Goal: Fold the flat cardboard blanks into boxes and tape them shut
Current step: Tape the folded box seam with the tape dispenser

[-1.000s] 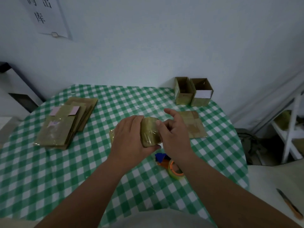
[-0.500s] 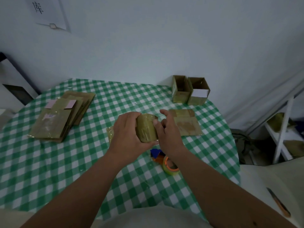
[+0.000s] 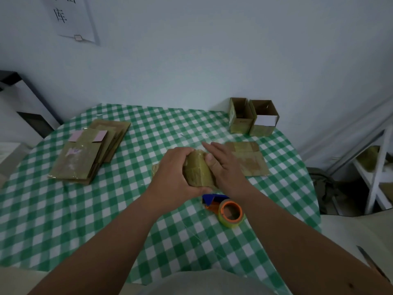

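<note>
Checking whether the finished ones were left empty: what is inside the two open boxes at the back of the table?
Both open boxes show only bare cardboard inner walls. Their near walls cover the bottoms, so anything lying low inside cannot be seen.

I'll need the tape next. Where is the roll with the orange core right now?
In the head view, the clear tape roll with the orange core lies on the green checked tablecloth, just under the right forearm, beside the blue-and-orange dispenser.
</note>
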